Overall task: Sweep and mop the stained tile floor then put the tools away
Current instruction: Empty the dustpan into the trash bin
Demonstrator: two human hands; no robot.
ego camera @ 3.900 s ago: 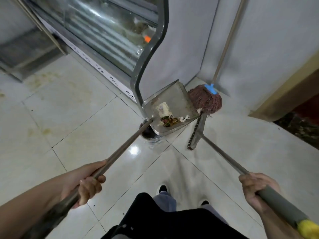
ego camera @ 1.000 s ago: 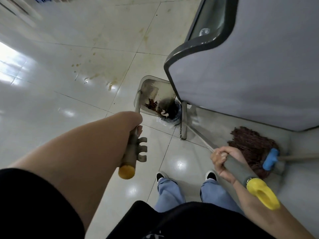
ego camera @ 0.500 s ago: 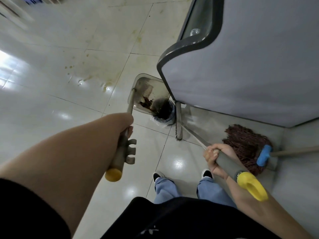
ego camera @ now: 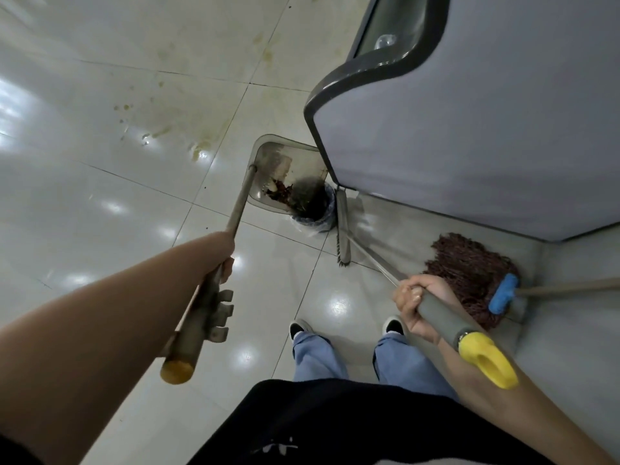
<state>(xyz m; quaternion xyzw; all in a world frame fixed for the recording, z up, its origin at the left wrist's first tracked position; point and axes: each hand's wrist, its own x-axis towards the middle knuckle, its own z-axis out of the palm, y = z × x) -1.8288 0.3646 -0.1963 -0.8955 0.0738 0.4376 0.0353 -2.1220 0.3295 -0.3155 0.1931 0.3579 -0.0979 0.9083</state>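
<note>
Head view: the left hand (ego camera: 224, 255) is wrapped round the long handle of the dustpan (ego camera: 285, 174), whose tray is tipped over the small lined bin (ego camera: 313, 204) beside the grey display cabinet (ego camera: 469, 122). Reddish-brown sweepings cling near the tray's lower lip, right at the bin's mouth. The right hand (ego camera: 417, 302) grips the grey handle of the broom (ego camera: 343, 226), whose head stands on the tiles just beside the bin. A brown string mop (ego camera: 469, 273) with a blue clamp lies in the corner, untouched. Yellowish stains (ego camera: 198, 142) show on the tile floor (ego camera: 100, 196) beyond the pan.

Judging by this, sweeping is at its emptying step and mopping has not begun. The next move likely calls for a steeper tilt or a shake to shed the last scraps, then swapping broom for mop.
</note>
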